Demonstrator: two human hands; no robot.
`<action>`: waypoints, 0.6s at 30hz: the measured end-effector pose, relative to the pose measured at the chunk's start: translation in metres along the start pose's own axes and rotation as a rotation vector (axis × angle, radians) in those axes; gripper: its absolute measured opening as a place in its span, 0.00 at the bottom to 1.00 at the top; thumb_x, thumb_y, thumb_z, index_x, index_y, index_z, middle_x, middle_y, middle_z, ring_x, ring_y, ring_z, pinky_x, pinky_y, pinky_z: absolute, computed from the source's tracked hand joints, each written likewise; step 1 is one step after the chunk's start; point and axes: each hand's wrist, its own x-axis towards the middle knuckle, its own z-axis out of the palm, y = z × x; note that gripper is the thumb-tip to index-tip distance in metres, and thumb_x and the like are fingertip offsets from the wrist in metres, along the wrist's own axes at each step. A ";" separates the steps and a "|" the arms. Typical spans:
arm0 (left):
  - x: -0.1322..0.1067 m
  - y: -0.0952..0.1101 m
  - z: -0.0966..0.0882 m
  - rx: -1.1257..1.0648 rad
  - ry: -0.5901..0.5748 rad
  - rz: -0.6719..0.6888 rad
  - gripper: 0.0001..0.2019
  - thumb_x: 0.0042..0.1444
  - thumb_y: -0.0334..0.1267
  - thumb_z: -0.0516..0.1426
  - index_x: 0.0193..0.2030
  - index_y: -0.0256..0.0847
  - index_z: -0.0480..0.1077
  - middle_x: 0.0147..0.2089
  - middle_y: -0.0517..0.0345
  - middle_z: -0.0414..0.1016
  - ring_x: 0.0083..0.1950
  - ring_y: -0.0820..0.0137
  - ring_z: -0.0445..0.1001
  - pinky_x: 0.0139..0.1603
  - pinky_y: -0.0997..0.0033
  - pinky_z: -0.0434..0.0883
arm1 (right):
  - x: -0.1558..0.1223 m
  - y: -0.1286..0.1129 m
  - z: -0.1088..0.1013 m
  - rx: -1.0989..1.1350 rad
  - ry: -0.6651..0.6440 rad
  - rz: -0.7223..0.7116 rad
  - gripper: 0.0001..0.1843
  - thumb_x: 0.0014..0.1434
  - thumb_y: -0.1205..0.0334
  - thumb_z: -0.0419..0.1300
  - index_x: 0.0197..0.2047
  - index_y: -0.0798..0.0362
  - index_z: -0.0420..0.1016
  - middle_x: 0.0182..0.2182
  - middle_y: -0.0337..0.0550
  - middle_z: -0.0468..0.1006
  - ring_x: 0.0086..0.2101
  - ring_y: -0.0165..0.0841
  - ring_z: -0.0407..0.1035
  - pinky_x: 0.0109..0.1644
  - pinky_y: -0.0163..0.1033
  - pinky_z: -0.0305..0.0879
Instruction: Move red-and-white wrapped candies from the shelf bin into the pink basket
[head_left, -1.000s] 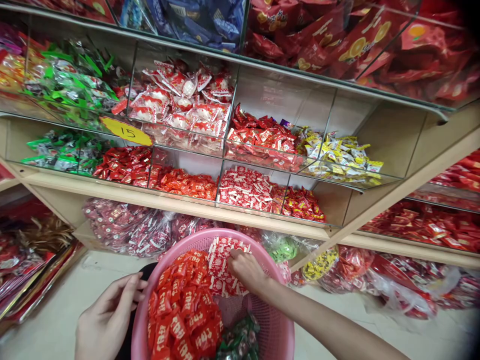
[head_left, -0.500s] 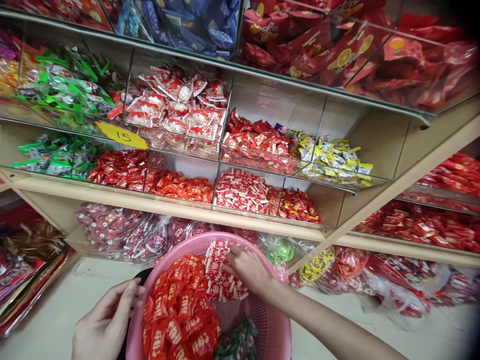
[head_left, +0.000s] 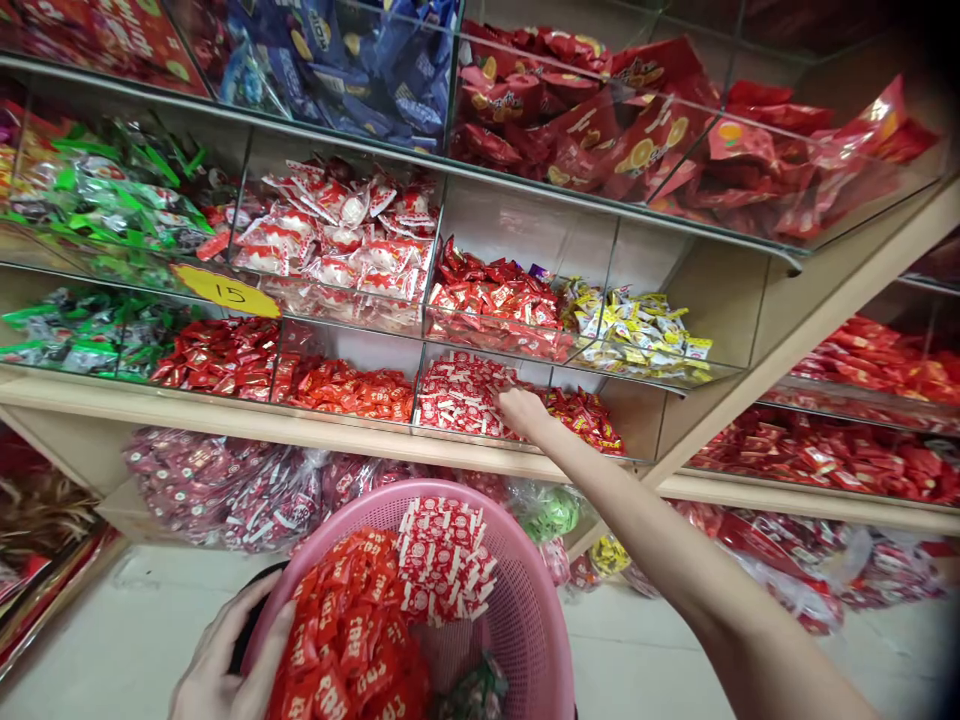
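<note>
My left hand (head_left: pixel 225 665) grips the rim of a pink plastic basket (head_left: pixel 529 620) at the bottom of the view. Inside the basket lie orange-red candy packets (head_left: pixel 341 630), a heap of red-and-white candies (head_left: pixel 442 555) and a few green ones (head_left: pixel 472 690). My right hand (head_left: pixel 521 410) reaches up into the shelf bin of red-and-white candies (head_left: pixel 461 390), with its fingers curled into the pile. What they hold is hidden.
Glass-fronted bins line the shelves, holding green (head_left: pixel 90 330), red (head_left: pixel 217 355), orange-red (head_left: pixel 345 390) and yellow (head_left: pixel 637 330) sweets. A yellow tag marked 15 (head_left: pixel 225 292) sticks to the glass. Bagged sweets (head_left: pixel 225 480) lie under the wooden shelf (head_left: pixel 187 420).
My right hand left the red-and-white candies in the basket and rose to the shelf bin of the same candies. My left hand closed tighter on the basket rim.
</note>
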 end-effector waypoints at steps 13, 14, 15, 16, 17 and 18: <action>-0.003 -0.004 0.001 -0.011 -0.082 -0.047 0.25 0.43 0.53 0.57 0.48 0.46 0.68 0.54 0.54 0.70 0.39 0.63 0.75 0.19 0.78 0.70 | 0.003 -0.002 0.014 0.022 0.067 0.003 0.15 0.56 0.75 0.48 0.40 0.60 0.75 0.39 0.59 0.75 0.42 0.41 0.69 0.42 0.39 0.63; -0.003 -0.004 0.001 -0.005 -0.085 -0.040 0.25 0.43 0.53 0.57 0.48 0.46 0.68 0.53 0.54 0.70 0.38 0.64 0.75 0.18 0.78 0.70 | 0.000 -0.001 0.013 0.026 0.079 0.009 0.15 0.57 0.74 0.47 0.40 0.59 0.74 0.40 0.58 0.74 0.43 0.40 0.68 0.41 0.39 0.62; -0.003 -0.003 0.001 0.000 -0.088 -0.034 0.25 0.44 0.53 0.56 0.48 0.46 0.68 0.53 0.54 0.71 0.37 0.65 0.75 0.18 0.78 0.69 | -0.002 0.001 0.010 0.039 0.099 0.017 0.15 0.58 0.72 0.47 0.41 0.58 0.74 0.40 0.57 0.74 0.42 0.40 0.68 0.41 0.38 0.62; -0.003 -0.003 0.001 0.004 -0.090 -0.028 0.25 0.44 0.53 0.56 0.48 0.45 0.68 0.53 0.53 0.71 0.37 0.65 0.75 0.18 0.78 0.69 | -0.005 0.003 0.008 0.072 0.132 0.025 0.14 0.59 0.70 0.47 0.41 0.56 0.73 0.40 0.54 0.74 0.42 0.39 0.68 0.40 0.37 0.62; -0.004 -0.003 0.001 0.008 -0.091 -0.022 0.25 0.44 0.53 0.56 0.48 0.45 0.68 0.53 0.53 0.70 0.37 0.65 0.75 0.18 0.78 0.69 | -0.009 0.004 0.005 0.132 0.179 0.032 0.14 0.59 0.68 0.48 0.41 0.54 0.73 0.40 0.52 0.74 0.41 0.37 0.68 0.40 0.37 0.61; -0.004 -0.003 0.001 0.013 -0.094 -0.016 0.25 0.44 0.53 0.56 0.48 0.45 0.68 0.53 0.53 0.70 0.38 0.65 0.75 0.18 0.79 0.69 | -0.013 0.006 0.002 0.222 0.239 0.037 0.12 0.59 0.66 0.49 0.40 0.53 0.73 0.39 0.50 0.73 0.39 0.36 0.68 0.39 0.36 0.61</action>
